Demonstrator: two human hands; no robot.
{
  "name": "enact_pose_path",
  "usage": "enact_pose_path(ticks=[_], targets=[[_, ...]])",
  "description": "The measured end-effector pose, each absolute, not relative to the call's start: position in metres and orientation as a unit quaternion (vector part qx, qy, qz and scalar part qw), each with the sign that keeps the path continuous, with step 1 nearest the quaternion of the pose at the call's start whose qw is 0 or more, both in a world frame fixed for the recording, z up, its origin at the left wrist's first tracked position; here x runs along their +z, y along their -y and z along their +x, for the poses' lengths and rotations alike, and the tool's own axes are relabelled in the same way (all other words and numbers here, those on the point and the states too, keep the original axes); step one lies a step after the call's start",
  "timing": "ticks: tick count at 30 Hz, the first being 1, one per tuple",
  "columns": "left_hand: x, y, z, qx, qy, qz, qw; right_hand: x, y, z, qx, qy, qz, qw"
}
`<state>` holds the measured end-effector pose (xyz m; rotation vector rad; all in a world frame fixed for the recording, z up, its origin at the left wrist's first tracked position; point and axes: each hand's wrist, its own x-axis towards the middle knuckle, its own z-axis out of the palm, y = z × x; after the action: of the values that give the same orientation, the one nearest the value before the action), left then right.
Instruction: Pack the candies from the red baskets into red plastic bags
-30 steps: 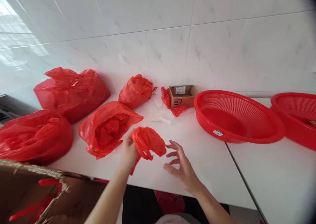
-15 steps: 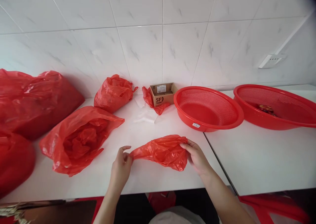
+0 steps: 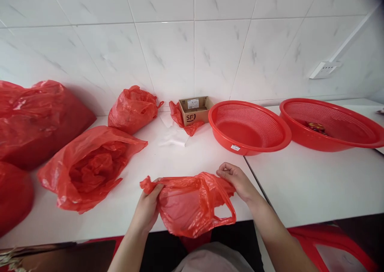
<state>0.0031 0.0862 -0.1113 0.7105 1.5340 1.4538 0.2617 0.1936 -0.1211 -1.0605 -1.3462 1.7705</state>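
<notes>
A thin red plastic bag (image 3: 189,206) hangs between both my hands at the front edge of the white table (image 3: 306,184). My left hand (image 3: 147,208) pinches its left corner. Its right top edge is gripped by my right hand (image 3: 237,181), fingers curled. The bag is partly spread, and one handle loop droops at its lower right over the table edge.
An open red bag (image 3: 87,166) stuffed with more red bags lies to the left, with fuller red bags (image 3: 39,120) behind and a smaller one (image 3: 132,109) by the tiled wall. A small cardboard box (image 3: 194,110) and two red colander basins (image 3: 249,126) (image 3: 330,124) stand at the right.
My left hand held the crumpled bag alone; then my right hand took its other end. The bag has since been pulled wider and nearer, hanging over the table edge. The view swung right.
</notes>
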Motion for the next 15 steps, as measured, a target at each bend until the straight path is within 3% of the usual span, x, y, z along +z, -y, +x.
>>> enact_pose_path(ticks=[4,7,9,11,15], targets=[[-0.116,-0.081,0.008,0.635,-0.608,0.174,0.445,-0.108,-0.187,0.266,0.49,0.563,-0.49,0.45],[-0.113,-0.082,0.027,0.66,-0.583,0.148,0.45,-0.077,-0.151,0.248,0.394,0.61,-0.449,0.521],[-0.106,-0.083,0.039,0.665,-0.56,0.152,0.47,-0.061,-0.128,0.23,0.404,0.702,-0.352,0.469],[-0.097,-0.082,0.044,0.664,-0.54,0.158,0.493,-0.059,-0.12,0.215,0.377,0.801,-0.296,0.36],[-0.082,-0.078,0.022,0.674,-0.52,0.156,0.501,-0.079,-0.152,0.219,0.301,0.85,-0.414,0.121]])
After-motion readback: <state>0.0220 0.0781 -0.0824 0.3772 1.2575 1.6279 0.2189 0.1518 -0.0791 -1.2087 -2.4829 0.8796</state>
